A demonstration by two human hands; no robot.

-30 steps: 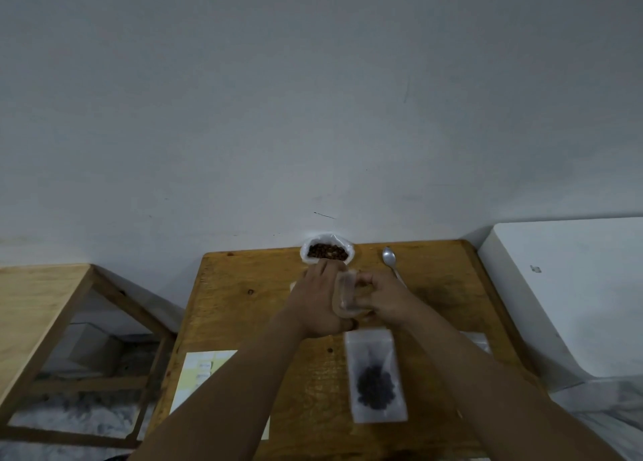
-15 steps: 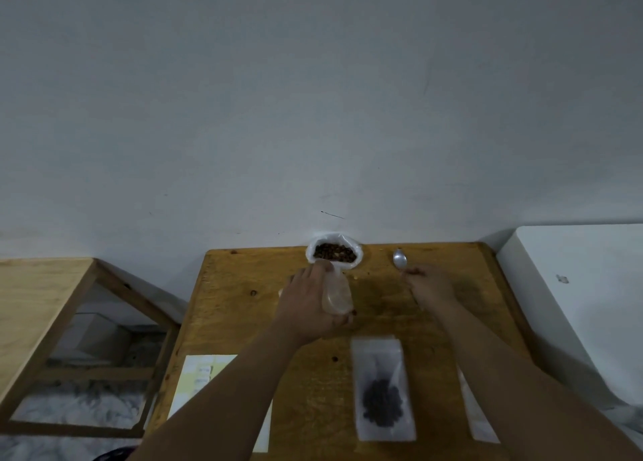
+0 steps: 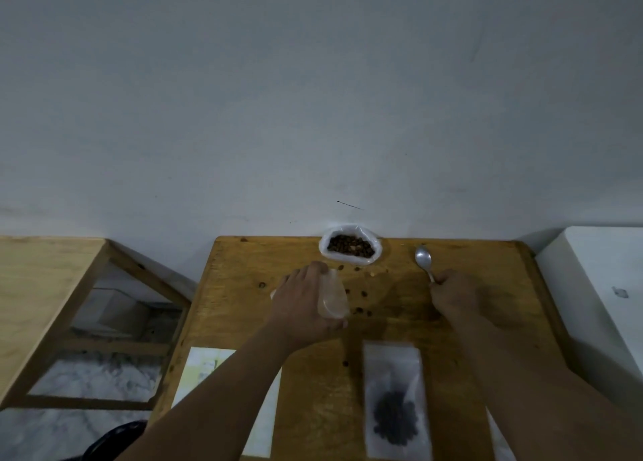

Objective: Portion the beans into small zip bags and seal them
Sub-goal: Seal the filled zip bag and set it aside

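Currently, left hand [image 3: 302, 307] holds a small clear empty zip bag [image 3: 333, 297], grip closed round it, mouth toward the far edge of the wooden tabletop [image 3: 243, 286]. Right hand [image 3: 455, 295] grips the handle of a metal spoon [image 3: 424, 258], bowl pointing away. White open sack of brown beans [image 3: 351, 246] lies beyond and between both hands, nearer the left. Filled bag [image 3: 395, 401] lies near edge, long axis front-to-back.
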